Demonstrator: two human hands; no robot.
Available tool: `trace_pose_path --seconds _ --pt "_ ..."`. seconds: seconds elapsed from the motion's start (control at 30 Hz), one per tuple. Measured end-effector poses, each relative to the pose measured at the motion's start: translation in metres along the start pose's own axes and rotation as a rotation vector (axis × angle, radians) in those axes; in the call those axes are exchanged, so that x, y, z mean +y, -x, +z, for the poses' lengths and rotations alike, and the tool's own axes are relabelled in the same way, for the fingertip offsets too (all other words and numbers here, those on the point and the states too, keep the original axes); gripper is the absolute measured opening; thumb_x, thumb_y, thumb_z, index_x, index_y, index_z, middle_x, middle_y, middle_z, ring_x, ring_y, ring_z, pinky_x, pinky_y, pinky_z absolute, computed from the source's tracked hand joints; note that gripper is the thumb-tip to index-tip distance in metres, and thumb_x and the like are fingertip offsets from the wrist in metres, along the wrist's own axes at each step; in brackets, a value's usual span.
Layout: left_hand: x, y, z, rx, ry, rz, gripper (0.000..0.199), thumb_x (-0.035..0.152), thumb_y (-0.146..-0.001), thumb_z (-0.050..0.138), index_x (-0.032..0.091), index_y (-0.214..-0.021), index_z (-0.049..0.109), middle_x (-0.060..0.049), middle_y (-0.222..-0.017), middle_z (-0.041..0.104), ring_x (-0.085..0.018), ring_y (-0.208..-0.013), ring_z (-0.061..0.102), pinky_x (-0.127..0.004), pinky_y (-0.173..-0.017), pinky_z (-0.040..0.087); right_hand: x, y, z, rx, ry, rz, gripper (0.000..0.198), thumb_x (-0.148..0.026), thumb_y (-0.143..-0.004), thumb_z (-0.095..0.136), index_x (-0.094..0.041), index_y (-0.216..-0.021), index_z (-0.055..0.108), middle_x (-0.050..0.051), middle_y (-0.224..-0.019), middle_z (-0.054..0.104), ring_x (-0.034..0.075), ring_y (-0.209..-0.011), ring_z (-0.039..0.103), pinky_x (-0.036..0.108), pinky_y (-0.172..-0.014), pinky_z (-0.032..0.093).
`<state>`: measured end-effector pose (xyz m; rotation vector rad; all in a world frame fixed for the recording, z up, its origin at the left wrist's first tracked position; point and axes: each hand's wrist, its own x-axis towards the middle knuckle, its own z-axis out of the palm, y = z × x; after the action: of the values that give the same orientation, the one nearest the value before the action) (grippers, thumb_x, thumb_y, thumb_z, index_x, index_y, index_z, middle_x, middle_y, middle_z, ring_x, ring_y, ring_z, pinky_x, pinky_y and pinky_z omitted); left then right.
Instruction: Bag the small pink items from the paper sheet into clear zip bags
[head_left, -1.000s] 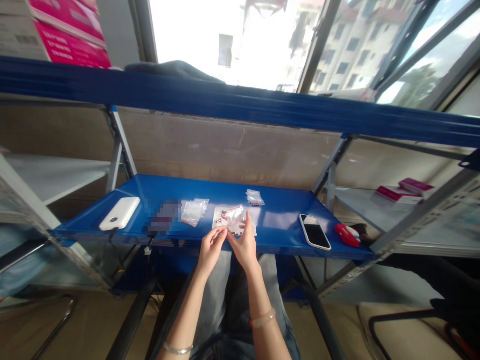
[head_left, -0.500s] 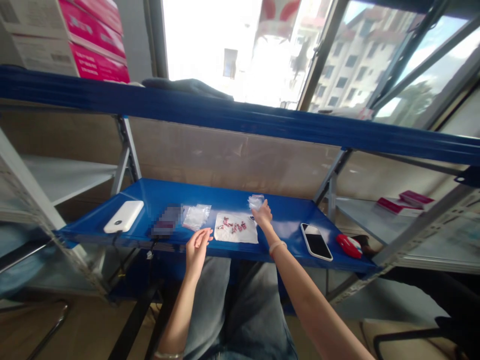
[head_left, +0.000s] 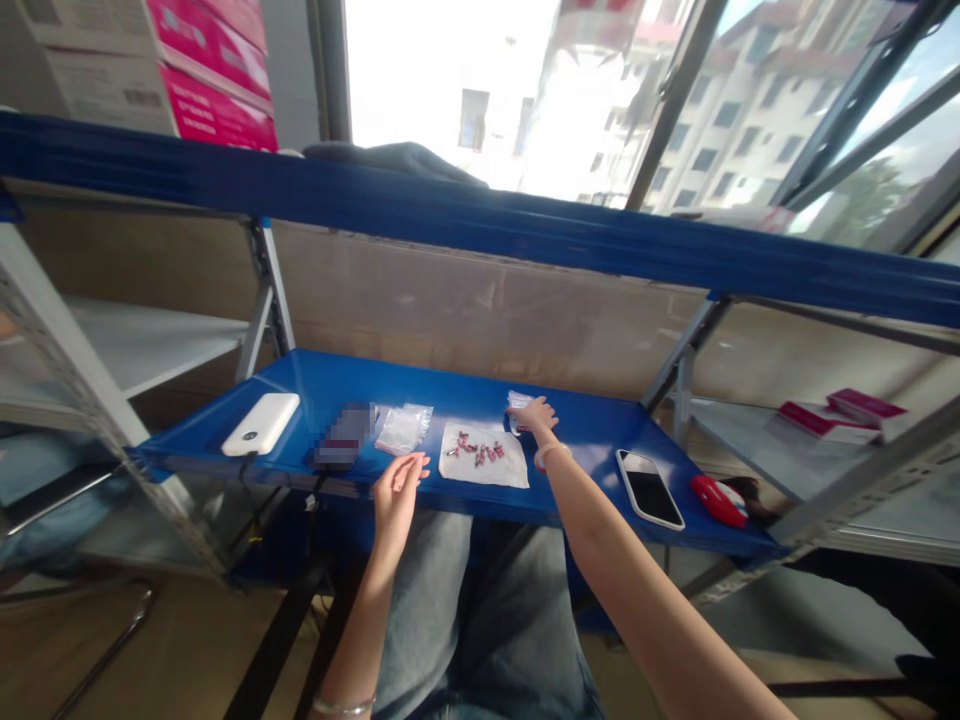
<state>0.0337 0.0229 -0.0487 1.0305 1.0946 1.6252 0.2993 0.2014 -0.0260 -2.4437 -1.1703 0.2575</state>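
Observation:
My right hand [head_left: 535, 412] reaches to the back of the blue table, fingers spread over a small pile of clear plastic bags [head_left: 517, 399] and partly covering it. Loosely curled at the front edge, my left hand [head_left: 401, 482] shows nothing between its fingers. Between the hands lies a white cloth [head_left: 454, 470] with several small dark red pieces [head_left: 484, 453] scattered on it; they are too small to name. A second pile of clear plastic bags [head_left: 405, 428] rests just beyond my left hand.
A white power bank [head_left: 262, 424] and a blurred-out dark item [head_left: 345, 437] lie at the left. On the right are a phone [head_left: 650, 489] and a red object [head_left: 718, 500]. A blue shelf beam [head_left: 480, 225] crosses above the table [head_left: 450, 386].
My right hand has spread its fingers and shifted over the bags at the back. My left hand stays nearly still. The whole view has turned slightly.

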Motion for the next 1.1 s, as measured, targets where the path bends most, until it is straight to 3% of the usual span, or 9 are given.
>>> trace_pose_path --seconds 0.3,0.63,0.73,0.97,1.1 --pt "0.001 -0.001 -0.001 0.019 0.017 0.009 0.030 0.040 -0.077 0.063 0.014 -0.090 0.065 -0.011 -0.093 0.070 -0.019 -0.083 0.067 -0.031 -0.078 0.051 -0.010 -0.007 -0.005 0.029 -0.075 0.034 0.075 -0.042 -0.067 0.072 -0.005 -0.126 0.045 0.026 -0.121 0.054 0.035 -0.114 0.049 0.039 -0.088 0.042" --pt "0.002 -0.003 -0.005 0.027 -0.023 0.018 0.031 0.042 -0.077 0.062 0.014 -0.091 0.064 -0.012 -0.094 0.071 -0.021 -0.083 0.068 -0.033 -0.077 0.052 -0.020 0.006 0.000 0.069 -0.094 0.073 0.085 -0.061 -0.074 0.059 -0.010 -0.137 0.031 0.025 -0.131 0.046 0.035 -0.118 0.045 0.042 -0.094 0.038" --pt "-0.003 -0.006 -0.009 0.017 -0.127 0.089 0.031 0.042 -0.078 0.060 0.015 -0.092 0.065 -0.012 -0.095 0.071 -0.023 -0.089 0.066 -0.036 -0.080 0.051 -0.020 0.014 0.004 0.083 -0.092 0.063 0.089 -0.061 -0.075 0.057 -0.009 -0.140 0.026 0.026 -0.132 0.044 0.035 -0.120 0.043 0.042 -0.097 0.035" --pt "-0.017 -0.024 -0.018 0.040 -0.526 0.484 0.019 0.032 -0.082 0.054 0.019 -0.088 0.066 -0.012 -0.098 0.067 -0.026 -0.100 0.059 -0.041 -0.095 0.043 -0.022 0.046 -0.005 0.132 -0.169 -0.012 0.083 -0.051 -0.080 0.055 -0.008 -0.143 0.020 0.026 -0.139 0.036 0.035 -0.126 0.036 0.045 -0.102 0.028" --pt "-0.029 -0.048 -0.011 0.165 -0.631 0.453 0.016 0.023 -0.080 0.050 0.018 -0.088 0.064 -0.014 -0.102 0.064 -0.030 -0.108 0.055 -0.046 -0.100 0.037 -0.019 0.078 -0.012 0.106 -0.288 -0.075 0.075 -0.049 -0.084 0.047 -0.012 -0.144 0.021 0.021 -0.141 0.036 0.033 -0.128 0.036 0.043 -0.101 0.031"
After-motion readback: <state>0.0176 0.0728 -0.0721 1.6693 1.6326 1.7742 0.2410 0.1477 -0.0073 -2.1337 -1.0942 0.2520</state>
